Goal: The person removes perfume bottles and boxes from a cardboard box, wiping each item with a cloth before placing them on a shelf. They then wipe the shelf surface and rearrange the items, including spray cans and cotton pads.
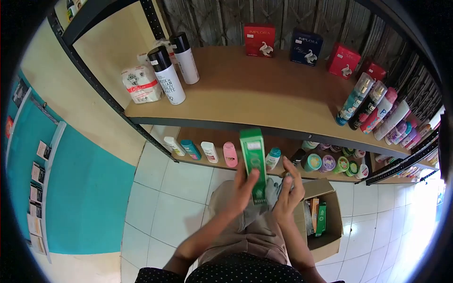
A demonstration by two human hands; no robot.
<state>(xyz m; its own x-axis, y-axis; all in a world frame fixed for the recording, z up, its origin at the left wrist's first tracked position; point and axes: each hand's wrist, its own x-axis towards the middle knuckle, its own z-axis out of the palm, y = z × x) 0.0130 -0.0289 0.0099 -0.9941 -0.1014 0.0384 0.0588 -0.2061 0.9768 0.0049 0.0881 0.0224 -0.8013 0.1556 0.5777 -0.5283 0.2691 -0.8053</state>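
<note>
Left hand [243,188]: fingers wrapped round the lower half of a green box [255,158], closed on it, thumb across the front face. Box is off the shelf, held up in front of the lower shelf [192,134], long side running up and away, pale sticker near its top end.

Right hand [289,193]: just right of the box, fingers partly bent and spread, thumb apart from them. Grey cloth-like item [272,189] beside the thumb; can't tell if it's gripped.

Lower shelf, left of the box: row of small bottles, nearest one pink [230,154]. Right of it: white bottle with teal cap [272,158], then round tubs [328,163].

Open carton [334,219] on the tiled floor [165,188], near the right forearm. Another green box [321,218] stands inside.

Upper shelf [226,87]: two black-capped spray cans at left, red and dark blue boxes at the back, bottles at right.
</note>
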